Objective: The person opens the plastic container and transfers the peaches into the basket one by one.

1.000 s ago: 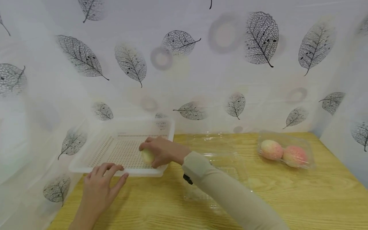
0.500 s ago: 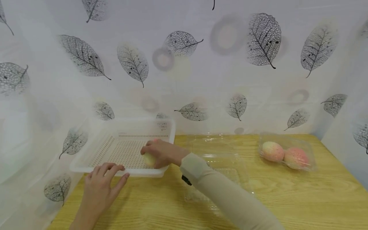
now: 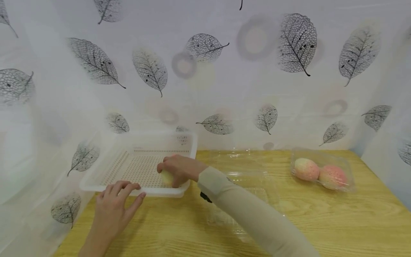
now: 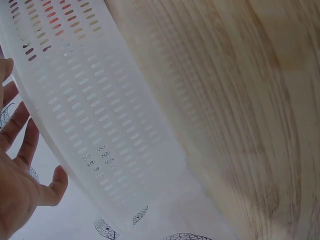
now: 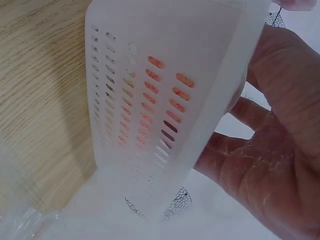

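Note:
A white slotted plastic basket [image 3: 183, 192] stands at the left of the wooden table. Inside its right end, my right hand [image 3: 180, 167] grips a peach [image 3: 166, 177] from above; its pale yellow side shows and the rest is covered. A small pink patch shows just beyond the knuckles. Pink and yellow also appear through the slots in the right wrist view, behind the basket wall [image 5: 220, 45]. With fingers spread, my left hand [image 3: 112, 207] rests at the basket's near rim. In the left wrist view those fingers [image 4: 17, 125] lie along the rim.
A clear plastic clamshell box [image 3: 239, 160] lies opened out right of the basket, partly under the right forearm. At the far right, a clear pack [image 3: 343, 166] holds two pink and yellow peaches [image 3: 306, 169]. A leaf-print sheet [image 3: 224, 89] hangs behind the table.
My right hand has shifted slightly down and nearer with the peach, and the pink patch beyond it has come into view. The left hand keeps its place at the rim.

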The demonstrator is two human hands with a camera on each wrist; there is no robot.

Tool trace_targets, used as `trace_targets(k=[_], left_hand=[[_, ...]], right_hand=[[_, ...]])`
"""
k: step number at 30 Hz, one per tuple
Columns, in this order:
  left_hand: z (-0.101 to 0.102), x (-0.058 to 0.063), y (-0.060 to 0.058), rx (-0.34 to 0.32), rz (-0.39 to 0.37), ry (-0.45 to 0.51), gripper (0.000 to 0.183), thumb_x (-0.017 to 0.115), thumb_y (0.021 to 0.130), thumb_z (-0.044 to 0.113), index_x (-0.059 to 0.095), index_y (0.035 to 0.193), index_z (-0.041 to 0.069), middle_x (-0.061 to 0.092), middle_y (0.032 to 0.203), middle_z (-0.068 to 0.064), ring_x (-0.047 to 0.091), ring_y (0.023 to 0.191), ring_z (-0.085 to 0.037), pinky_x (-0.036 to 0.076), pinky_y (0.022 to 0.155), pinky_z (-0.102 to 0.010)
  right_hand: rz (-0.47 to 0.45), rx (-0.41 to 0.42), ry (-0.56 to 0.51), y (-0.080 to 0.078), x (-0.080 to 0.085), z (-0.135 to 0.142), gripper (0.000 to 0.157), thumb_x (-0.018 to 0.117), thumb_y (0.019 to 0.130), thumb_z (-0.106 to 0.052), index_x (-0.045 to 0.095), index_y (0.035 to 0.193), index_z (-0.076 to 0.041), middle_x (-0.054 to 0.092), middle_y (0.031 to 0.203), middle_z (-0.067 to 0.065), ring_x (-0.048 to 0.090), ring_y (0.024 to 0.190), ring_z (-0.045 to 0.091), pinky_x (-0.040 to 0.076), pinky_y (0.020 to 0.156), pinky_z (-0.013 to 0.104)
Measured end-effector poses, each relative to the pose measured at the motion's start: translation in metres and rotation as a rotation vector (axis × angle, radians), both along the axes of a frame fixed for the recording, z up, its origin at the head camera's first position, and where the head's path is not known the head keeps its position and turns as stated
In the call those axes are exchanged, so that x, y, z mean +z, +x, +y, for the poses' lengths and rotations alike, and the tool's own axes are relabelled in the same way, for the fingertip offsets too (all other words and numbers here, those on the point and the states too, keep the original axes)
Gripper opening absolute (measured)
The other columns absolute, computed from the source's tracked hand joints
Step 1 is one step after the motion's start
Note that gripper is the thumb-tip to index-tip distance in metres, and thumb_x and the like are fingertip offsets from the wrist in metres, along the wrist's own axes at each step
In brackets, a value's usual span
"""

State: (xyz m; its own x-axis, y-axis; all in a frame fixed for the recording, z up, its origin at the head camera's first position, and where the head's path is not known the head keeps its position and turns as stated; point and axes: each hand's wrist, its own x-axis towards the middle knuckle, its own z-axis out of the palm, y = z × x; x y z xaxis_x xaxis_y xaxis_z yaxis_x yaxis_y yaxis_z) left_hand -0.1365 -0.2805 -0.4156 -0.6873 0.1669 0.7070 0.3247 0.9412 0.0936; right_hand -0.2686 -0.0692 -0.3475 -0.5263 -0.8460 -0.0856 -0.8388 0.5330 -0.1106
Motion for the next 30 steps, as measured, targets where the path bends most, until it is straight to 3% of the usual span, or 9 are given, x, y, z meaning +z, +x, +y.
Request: trace_targets(k=[13, 16, 23, 30], left_hand=[[0.000, 0.001, -0.001, -0.008, 0.014, -0.008, 0.031, 0.088, 0.073, 0.026, 0.072, 0.098, 0.020, 0.068, 0.100, -0.006, 0.063, 0.086, -0.033, 0.048, 0.068, -0.061], [0.000, 0.001, -0.002, -0.015, 0.012, -0.003, 0.031, 0.088, 0.073, 0.027, 0.071, 0.099, 0.020, 0.068, 0.100, -0.007, 0.063, 0.086, -0.033, 0.048, 0.069, -0.061], [-0.001, -0.001, -0.002, -0.019, 0.014, 0.002, 0.027, 0.075, 0.089, 0.045, 0.072, 0.098, 0.020, 0.068, 0.100, -0.006, 0.063, 0.087, -0.033, 0.048, 0.071, -0.062], [-0.002, -0.001, -0.002, -0.019, 0.008, 0.008, 0.024, 0.081, 0.083, 0.036, 0.072, 0.099, 0.020, 0.068, 0.100, -0.006, 0.062, 0.088, -0.033, 0.047, 0.072, -0.062]], right_hand=[[-0.153, -0.096, 0.143, 0.003, 0.014, -0.007, 0.059, 0.082, 0.085, -0.015, 0.061, 0.138, -0.029, 0.062, 0.138, -0.010, 0.054, 0.100, 0.008, 0.048, 0.075, 0.021], [-0.166, -0.110, 0.143, 0.004, 0.011, -0.007, 0.060, 0.081, 0.085, -0.010, 0.061, 0.139, -0.028, 0.062, 0.139, -0.009, 0.054, 0.101, 0.007, 0.048, 0.076, 0.021], [-0.163, -0.106, 0.122, 0.004, 0.005, -0.010, 0.058, 0.079, 0.084, -0.005, 0.062, 0.137, -0.023, 0.063, 0.139, -0.006, 0.052, 0.102, 0.007, 0.047, 0.080, 0.021], [-0.185, -0.129, 0.118, 0.008, 0.004, -0.010, 0.061, 0.075, 0.086, 0.001, 0.062, 0.139, -0.025, 0.060, 0.144, -0.006, 0.053, 0.104, 0.008, 0.048, 0.078, 0.021]])
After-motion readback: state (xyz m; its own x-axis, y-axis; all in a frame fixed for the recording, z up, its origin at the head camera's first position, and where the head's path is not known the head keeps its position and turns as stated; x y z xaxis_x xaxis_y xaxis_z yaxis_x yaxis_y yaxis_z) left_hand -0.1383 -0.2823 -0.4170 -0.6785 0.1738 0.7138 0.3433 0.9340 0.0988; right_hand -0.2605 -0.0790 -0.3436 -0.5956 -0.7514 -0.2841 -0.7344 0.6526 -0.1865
